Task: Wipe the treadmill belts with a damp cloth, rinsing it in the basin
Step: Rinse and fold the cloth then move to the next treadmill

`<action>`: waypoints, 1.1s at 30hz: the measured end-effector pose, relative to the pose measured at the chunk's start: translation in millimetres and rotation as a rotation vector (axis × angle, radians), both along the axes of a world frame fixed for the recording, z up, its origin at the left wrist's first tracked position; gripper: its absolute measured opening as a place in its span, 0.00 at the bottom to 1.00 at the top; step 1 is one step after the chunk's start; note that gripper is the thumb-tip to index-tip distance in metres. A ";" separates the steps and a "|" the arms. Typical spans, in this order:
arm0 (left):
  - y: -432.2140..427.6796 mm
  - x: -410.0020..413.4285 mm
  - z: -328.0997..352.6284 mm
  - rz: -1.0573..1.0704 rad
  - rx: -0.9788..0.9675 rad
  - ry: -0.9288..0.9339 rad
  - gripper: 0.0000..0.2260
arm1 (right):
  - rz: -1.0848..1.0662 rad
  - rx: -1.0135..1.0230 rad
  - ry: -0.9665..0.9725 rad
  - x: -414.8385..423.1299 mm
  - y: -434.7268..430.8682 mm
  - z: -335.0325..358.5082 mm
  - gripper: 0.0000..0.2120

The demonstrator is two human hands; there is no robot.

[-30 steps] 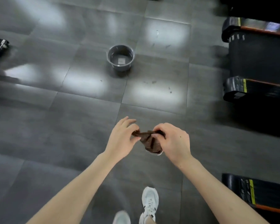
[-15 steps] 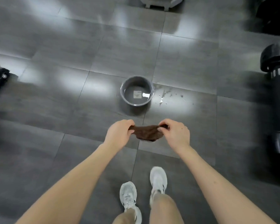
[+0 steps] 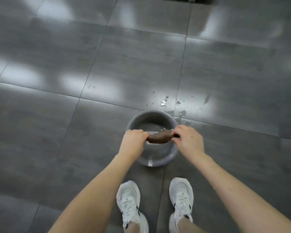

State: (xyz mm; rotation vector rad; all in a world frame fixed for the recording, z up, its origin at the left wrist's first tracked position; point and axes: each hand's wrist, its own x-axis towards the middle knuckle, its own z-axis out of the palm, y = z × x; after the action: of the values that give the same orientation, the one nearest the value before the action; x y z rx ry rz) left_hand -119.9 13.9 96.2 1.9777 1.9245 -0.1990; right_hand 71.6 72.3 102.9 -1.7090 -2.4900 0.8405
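Gripping the brown cloth [image 3: 159, 138] at opposite ends, both hands held it bunched into a short horizontal roll directly above the grey basin [image 3: 136, 118]. The left hand [image 3: 133, 140] was closed round the left end with its fingers curled under; the right hand [image 3: 188, 140] was closed on the right end, fingers and thumb pinching the fabric. The cloth hung over the basin's open mouth, above the rim and apart from the inner wall. The basin stood upright on the grey tiled floor [image 3: 57, 132], just ahead of two white shoes [image 3: 129, 202]. Its interior showed a smooth grey bottom with a pale rectangular patch [image 3: 151, 132] partly hidden by the cloth; a faint sheen suggested water, though its level could not be determined. Water droplets and small puddles [image 3: 165, 103] lay on the tiles just beyond the basin's far right rim.
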 end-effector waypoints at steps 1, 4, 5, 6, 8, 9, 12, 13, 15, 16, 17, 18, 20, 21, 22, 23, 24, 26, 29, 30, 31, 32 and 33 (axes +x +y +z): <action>10.7 -5.5 -26.6 -0.014 0.001 0.013 0.11 | 0.005 -0.006 0.026 -4.6 8.5 -27.0 0.03; 30.8 -21.4 -100.5 0.010 -0.058 0.006 0.12 | 0.029 -0.091 0.069 -19.6 26.2 -100.2 0.04; 33.2 -24.7 -120.0 -0.006 -0.121 0.005 0.13 | 0.100 -0.157 -0.009 -24.0 29.1 -121.1 0.05; 35.3 -27.1 -136.7 -0.037 -0.190 0.012 0.14 | 0.187 -0.220 -0.114 -28.6 31.3 -139.9 0.06; 40.0 -32.2 -164.2 -0.050 -0.286 0.018 0.15 | 0.273 -0.246 -0.242 -35.2 36.4 -174.6 0.08; 43.7 -34.8 -174.5 -0.017 -0.288 0.001 0.14 | 0.250 -0.189 -0.223 -39.2 38.7 -189.7 0.09; 57.2 -37.0 -189.3 0.165 -0.195 -0.080 0.14 | 0.141 0.074 -0.121 -53.4 39.7 -229.8 0.16; 60.6 -35.0 -190.8 0.204 -0.168 -0.107 0.15 | 0.141 0.088 -0.143 -59.8 37.8 -240.0 0.23; 65.9 -29.7 -193.5 0.245 -0.131 -0.159 0.15 | 0.189 0.084 -0.246 -69.1 34.1 -262.3 0.38; 67.6 -27.1 -195.5 0.278 -0.117 -0.205 0.16 | 0.235 0.101 -0.278 -71.9 32.2 -269.6 0.42; 68.7 -25.1 -196.4 0.323 -0.114 -0.258 0.16 | 0.279 0.112 -0.286 -73.7 32.6 -274.8 0.44; 69.2 -23.9 -197.4 0.361 -0.111 -0.306 0.16 | 0.309 0.128 -0.275 -73.8 33.9 -278.9 0.43; 69.9 -24.2 -200.1 0.409 -0.118 -0.357 0.17 | 0.349 0.119 -0.278 -73.7 36.9 -283.0 0.38; 69.8 -24.9 -202.1 0.438 -0.130 -0.373 0.17 | 0.342 0.102 -0.284 -74.9 36.9 -282.8 0.36; 68.9 -25.2 -204.8 0.476 -0.146 -0.393 0.16 | 0.328 0.083 -0.293 -77.4 36.5 -281.2 0.33; 67.3 -25.0 -207.6 0.517 -0.168 -0.417 0.16 | 0.300 0.055 -0.287 -80.3 35.5 -279.8 0.31; 65.2 -24.6 -209.8 0.554 -0.190 -0.445 0.16 | 0.258 0.010 -0.260 -82.4 34.2 -279.2 0.30; 59.2 -21.7 -213.3 0.616 -0.240 -0.511 0.18 | 0.122 -0.122 -0.124 -81.5 32.9 -279.4 0.27; 51.6 -14.7 -217.5 0.659 -0.316 -0.528 0.20 | -0.158 -0.311 0.200 -73.8 35.1 -274.1 0.18; 48.9 -11.5 -218.3 0.724 -0.348 -0.590 0.20 | -0.212 -0.339 0.303 -71.5 33.8 -270.3 0.15; 47.5 -7.8 -218.2 0.820 -0.394 -0.711 0.21 | -0.254 -0.348 0.406 -69.9 30.7 -265.9 0.13; 46.9 -4.1 -217.9 0.927 -0.447 -0.859 0.23 | -0.294 -0.351 0.512 -69.5 25.9 -259.7 0.11; 46.4 -0.4 -216.1 1.037 -0.505 -1.008 0.25 | -0.334 -0.352 0.602 -69.6 20.0 -252.3 0.10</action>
State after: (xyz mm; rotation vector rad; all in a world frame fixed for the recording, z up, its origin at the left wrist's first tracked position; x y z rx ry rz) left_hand -120.4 60.4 -119.8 0.3997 1.6445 0.4584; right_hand 2.0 92.4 -149.4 -1.5659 -1.6892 1.5329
